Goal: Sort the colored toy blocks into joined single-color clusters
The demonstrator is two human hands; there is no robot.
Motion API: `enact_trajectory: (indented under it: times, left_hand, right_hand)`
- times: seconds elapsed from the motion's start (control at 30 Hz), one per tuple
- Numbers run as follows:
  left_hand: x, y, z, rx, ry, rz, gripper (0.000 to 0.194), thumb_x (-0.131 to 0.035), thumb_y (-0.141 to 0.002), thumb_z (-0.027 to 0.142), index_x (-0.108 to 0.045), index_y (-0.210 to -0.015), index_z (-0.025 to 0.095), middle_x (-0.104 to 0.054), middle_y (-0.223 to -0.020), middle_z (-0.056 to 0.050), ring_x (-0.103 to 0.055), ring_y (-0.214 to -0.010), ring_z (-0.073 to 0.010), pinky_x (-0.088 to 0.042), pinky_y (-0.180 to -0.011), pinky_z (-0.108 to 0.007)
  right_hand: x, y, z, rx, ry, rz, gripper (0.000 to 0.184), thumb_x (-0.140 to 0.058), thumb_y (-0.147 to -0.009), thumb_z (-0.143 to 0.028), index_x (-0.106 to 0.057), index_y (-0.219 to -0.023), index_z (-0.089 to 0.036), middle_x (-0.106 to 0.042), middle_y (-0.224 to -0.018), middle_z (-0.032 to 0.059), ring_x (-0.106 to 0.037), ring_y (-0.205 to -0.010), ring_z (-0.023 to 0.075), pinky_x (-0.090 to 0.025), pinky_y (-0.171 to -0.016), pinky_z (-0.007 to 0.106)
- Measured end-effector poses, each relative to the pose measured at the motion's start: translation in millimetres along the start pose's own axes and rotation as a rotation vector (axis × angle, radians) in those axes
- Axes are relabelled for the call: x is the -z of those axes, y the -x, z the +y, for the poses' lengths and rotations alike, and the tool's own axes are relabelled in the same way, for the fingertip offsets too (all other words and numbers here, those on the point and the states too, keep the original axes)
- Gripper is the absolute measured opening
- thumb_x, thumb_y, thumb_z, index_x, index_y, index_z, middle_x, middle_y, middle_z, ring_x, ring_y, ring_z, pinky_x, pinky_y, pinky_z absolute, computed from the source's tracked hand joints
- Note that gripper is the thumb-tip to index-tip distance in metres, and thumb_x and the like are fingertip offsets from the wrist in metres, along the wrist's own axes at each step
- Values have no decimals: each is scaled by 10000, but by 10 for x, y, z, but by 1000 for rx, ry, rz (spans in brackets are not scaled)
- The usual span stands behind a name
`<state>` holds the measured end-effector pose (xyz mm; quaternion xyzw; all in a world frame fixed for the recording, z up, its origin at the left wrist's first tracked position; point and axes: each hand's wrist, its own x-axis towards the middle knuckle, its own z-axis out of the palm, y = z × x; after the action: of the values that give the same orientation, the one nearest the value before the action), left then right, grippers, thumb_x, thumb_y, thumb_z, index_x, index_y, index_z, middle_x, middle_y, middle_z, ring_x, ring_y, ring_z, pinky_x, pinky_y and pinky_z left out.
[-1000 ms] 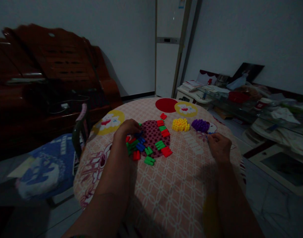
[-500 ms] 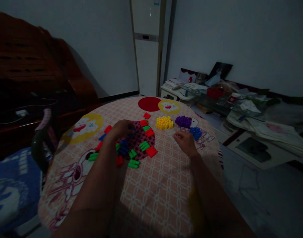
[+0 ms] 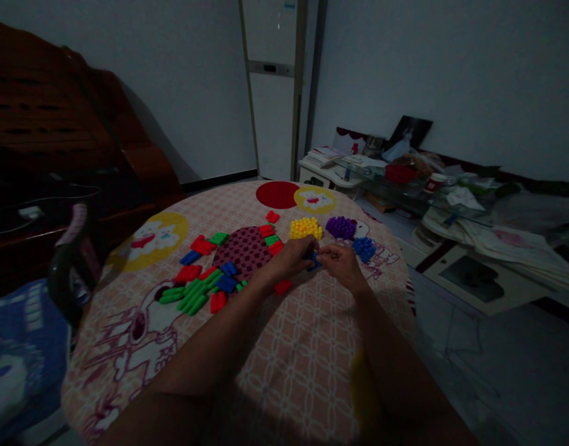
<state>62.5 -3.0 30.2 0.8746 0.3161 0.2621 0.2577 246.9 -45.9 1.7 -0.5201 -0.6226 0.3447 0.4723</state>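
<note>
Between my two hands is a small blue toy block (image 3: 313, 262), partly hidden by fingers. My left hand (image 3: 294, 255) is closed on it from the left. On its right side the fingertips of my right hand (image 3: 343, 265) pinch together at the block. Just behind my hands stands a cluster of yellow blocks (image 3: 306, 228). A purple cluster (image 3: 341, 227) and a blue cluster (image 3: 364, 249) sit farther right. Loose green blocks (image 3: 193, 296), red blocks (image 3: 201, 245) and blue blocks (image 3: 227, 280) lie scattered on the left, some under or behind my left forearm.
A patterned cloth covers the round table (image 3: 294, 359). At the left are a chair (image 3: 70, 266) and a wooden bench (image 3: 47, 118). A cluttered glass-topped cabinet (image 3: 382, 186) runs along the right wall. A tall white appliance (image 3: 275, 118) stands at the back.
My left hand has moved right from the loose blocks, bringing a blue block to my right hand. My right hand has stayed near its place, and both now meet at the block.
</note>
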Motion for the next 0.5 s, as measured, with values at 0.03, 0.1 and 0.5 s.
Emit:
enact_trajectory:
  times: [0.03, 0.1, 0.5]
  left_hand:
    - [-4, 6, -12, -19, 14, -3, 363, -680, -726, 72, -558, -1050, 180, -694, -880, -11, -658, -782, -143, -488, -722, -245]
    - [-22, 14, -39, -32, 43, -7, 434, -666, -730, 49, -525, -1117, 186, -695, -936, -26, -670, -784, -138, -502, -731, -249]
    - [94, -15, -145, -8, 37, 212, 376, -587, -812, 71, -577, -1178, 162, -681, -1142, -103, -703, -845, -135, -555, -792, -277]
  right_hand:
    - [1, -1, 8, 6, 10, -7, 253, -694, -732, -413, -728, -855, -194, -580, -583, -29, -497, -514, 116, -358, -468, 223]
    - [-8, 2, 5, 29, 39, -24, 239, -685, -739, -391, -727, -856, -187, -582, -587, -31, -500, -524, 112, -368, -488, 223]
    - [389, -42, 211, -142, 196, 460, 252, -652, -706, -432, -649, -761, -186, -646, -590, 17, -614, -510, 182, -442, -477, 267]
